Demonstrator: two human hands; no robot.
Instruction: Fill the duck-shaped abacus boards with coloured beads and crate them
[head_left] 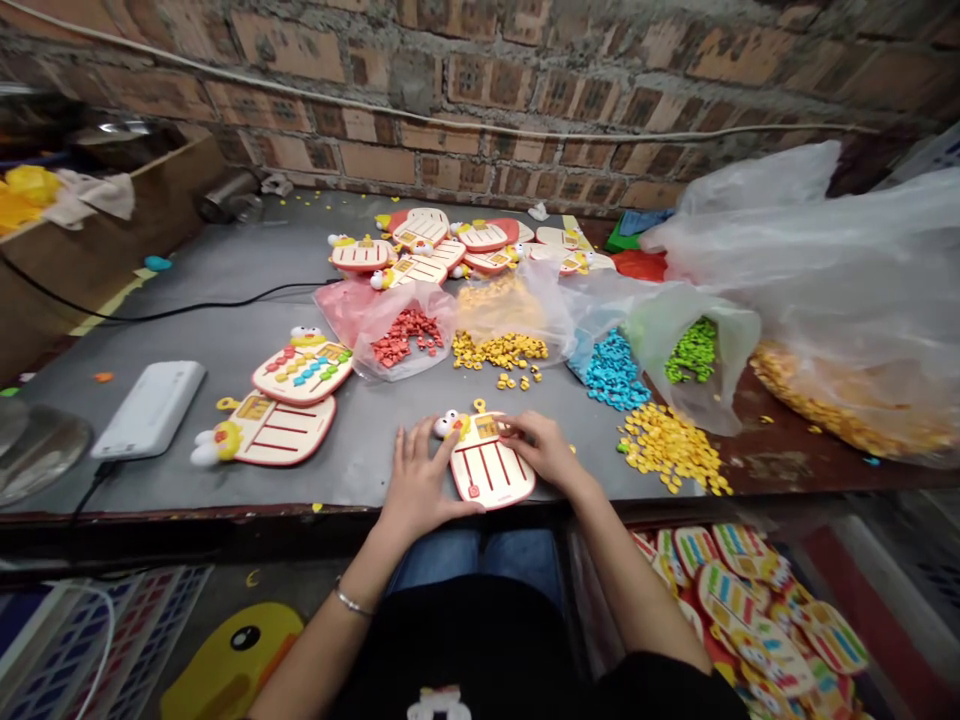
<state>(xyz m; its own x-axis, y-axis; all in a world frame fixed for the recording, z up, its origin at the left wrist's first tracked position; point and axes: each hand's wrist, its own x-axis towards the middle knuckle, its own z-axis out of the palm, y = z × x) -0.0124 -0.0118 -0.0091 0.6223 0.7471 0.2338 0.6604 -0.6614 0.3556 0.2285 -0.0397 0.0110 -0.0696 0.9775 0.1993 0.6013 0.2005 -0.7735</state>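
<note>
Nearest to us, our left hand (420, 485) lies flat with fingers spread on the left edge of a duck-shaped abacus toy (486, 462) at the near edge of the grey table (225, 300). Our right hand (541, 447) rests on the toy's upper right corner, fingers curled against it, so both hands press on the toy without closing around it. One red bead sits low on its rods.

Left of us lie a bare toy frame (266, 432) and, just behind it, a finished toy (304, 368) with coloured beads, then a white box (150, 408). Ahead, open bags spill red beads (405, 335), yellow beads (501, 350), blue beads (613, 372) and green beads (694, 350); a loose yellow heap (671, 448) lies to our right. More toys (450, 245) are stacked by the brick wall (480, 90).
</note>
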